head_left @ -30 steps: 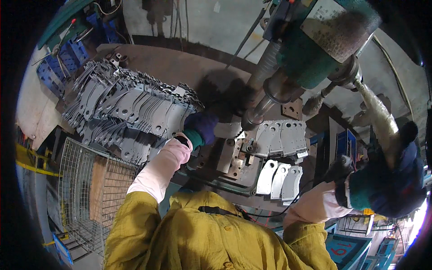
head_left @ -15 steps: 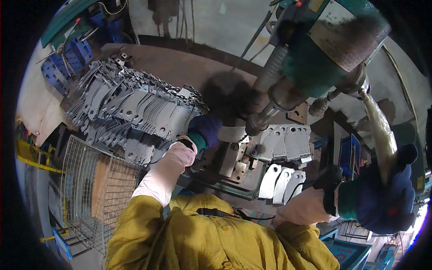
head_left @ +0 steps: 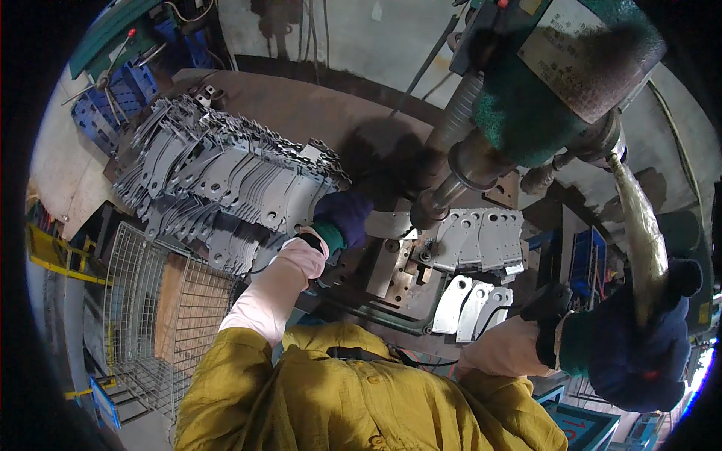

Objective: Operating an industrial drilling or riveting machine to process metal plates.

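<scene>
My left hand (head_left: 344, 217), in a dark blue glove with a green cuff, rests on a flat grey metal plate (head_left: 391, 224) lying under the spindle (head_left: 451, 180) of a green drill press (head_left: 549, 83). My right hand (head_left: 639, 346), gloved the same way, grips the drill press's long worn lever (head_left: 638, 225) at the lower right. The plate sits on a brown fixture (head_left: 391, 267) on the machine table. My yellow sleeves and pink cuffs fill the lower middle.
A big heap of grey metal blanks (head_left: 226, 180) lies left of my left hand. Drilled plates (head_left: 485, 237) and curved pieces (head_left: 474, 304) lie right of the spindle. A wire basket (head_left: 150, 301) stands lower left; blue bins (head_left: 98, 113) sit upper left.
My right hand has pulled the lever down and to the right. My left hand stays on the plate under the spindle.
</scene>
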`<action>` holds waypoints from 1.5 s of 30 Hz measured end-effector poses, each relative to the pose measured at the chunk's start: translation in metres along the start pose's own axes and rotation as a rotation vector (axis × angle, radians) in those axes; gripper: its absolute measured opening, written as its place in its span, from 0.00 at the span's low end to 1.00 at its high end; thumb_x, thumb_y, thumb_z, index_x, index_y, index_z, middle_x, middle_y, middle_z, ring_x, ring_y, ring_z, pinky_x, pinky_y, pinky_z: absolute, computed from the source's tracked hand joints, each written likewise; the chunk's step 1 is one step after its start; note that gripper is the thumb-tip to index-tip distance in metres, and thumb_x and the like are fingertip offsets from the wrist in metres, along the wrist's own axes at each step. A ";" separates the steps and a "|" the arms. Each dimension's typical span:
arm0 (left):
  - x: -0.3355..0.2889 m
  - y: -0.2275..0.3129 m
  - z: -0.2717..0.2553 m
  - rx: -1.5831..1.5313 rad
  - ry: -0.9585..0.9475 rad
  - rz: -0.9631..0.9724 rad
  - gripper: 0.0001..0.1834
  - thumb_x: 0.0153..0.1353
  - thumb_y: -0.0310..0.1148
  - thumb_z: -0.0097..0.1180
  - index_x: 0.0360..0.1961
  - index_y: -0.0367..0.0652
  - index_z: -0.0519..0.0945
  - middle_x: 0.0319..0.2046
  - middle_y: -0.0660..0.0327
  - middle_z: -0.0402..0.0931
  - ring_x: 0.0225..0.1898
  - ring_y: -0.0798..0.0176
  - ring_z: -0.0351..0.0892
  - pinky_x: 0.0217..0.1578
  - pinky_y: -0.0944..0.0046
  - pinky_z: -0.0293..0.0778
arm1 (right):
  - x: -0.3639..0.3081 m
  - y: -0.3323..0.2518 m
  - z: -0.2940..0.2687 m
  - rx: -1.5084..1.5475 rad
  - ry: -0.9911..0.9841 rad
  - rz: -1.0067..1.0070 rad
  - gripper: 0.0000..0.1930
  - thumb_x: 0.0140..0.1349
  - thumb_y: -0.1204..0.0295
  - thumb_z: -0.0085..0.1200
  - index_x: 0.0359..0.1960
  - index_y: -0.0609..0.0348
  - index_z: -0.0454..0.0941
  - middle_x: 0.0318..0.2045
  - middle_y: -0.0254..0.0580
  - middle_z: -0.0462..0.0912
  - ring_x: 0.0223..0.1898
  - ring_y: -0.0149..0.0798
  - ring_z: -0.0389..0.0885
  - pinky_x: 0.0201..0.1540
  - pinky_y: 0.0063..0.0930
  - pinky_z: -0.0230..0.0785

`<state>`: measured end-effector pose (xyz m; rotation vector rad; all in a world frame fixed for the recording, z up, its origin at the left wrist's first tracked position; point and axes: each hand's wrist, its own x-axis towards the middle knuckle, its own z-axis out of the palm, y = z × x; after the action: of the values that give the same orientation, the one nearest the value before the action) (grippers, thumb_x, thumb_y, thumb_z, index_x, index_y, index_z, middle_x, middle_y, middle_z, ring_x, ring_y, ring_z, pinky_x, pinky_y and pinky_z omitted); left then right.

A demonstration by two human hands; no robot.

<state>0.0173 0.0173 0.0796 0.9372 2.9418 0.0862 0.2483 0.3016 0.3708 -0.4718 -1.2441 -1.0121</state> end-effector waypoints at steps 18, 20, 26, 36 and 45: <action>-0.004 0.005 -0.015 -0.008 0.015 -0.006 0.27 0.40 0.44 0.68 0.46 0.54 0.79 0.39 0.54 0.82 0.43 0.48 0.81 0.42 0.48 0.78 | 0.014 -0.007 -0.005 0.193 0.112 0.003 0.19 0.46 0.71 0.74 0.33 0.57 0.74 0.24 0.36 0.77 0.23 0.36 0.77 0.31 0.26 0.73; -0.003 0.007 -0.019 0.002 -0.002 -0.005 0.26 0.40 0.45 0.69 0.44 0.54 0.80 0.39 0.54 0.82 0.42 0.48 0.82 0.42 0.47 0.78 | 0.017 -0.007 -0.007 0.124 0.117 -0.116 0.17 0.45 0.71 0.75 0.31 0.56 0.76 0.24 0.36 0.77 0.24 0.36 0.78 0.31 0.26 0.74; -0.004 0.007 -0.020 0.006 -0.018 -0.029 0.23 0.40 0.44 0.69 0.40 0.53 0.80 0.39 0.54 0.82 0.42 0.48 0.82 0.41 0.48 0.78 | 0.006 0.012 0.001 0.215 0.052 -0.051 0.16 0.42 0.69 0.77 0.28 0.51 0.79 0.25 0.33 0.78 0.26 0.34 0.79 0.33 0.24 0.75; -0.005 0.007 -0.021 -0.041 -0.005 -0.051 0.23 0.42 0.42 0.66 0.43 0.53 0.79 0.40 0.54 0.82 0.43 0.50 0.82 0.41 0.48 0.78 | 0.015 -0.008 -0.011 0.048 0.024 -0.051 0.15 0.49 0.68 0.69 0.34 0.53 0.75 0.28 0.33 0.77 0.29 0.34 0.79 0.39 0.29 0.74; 0.001 0.002 0.002 0.047 -0.013 0.011 0.25 0.47 0.44 0.60 0.49 0.53 0.78 0.48 0.54 0.79 0.48 0.49 0.80 0.46 0.48 0.77 | 0.027 -0.018 -0.012 0.193 -0.024 -0.022 0.16 0.57 0.68 0.61 0.44 0.56 0.70 0.31 0.35 0.76 0.30 0.34 0.77 0.42 0.33 0.74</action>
<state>0.0179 0.0192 0.0781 0.9567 2.9395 0.0115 0.2398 0.2731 0.3884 -0.3223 -1.3556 -0.8965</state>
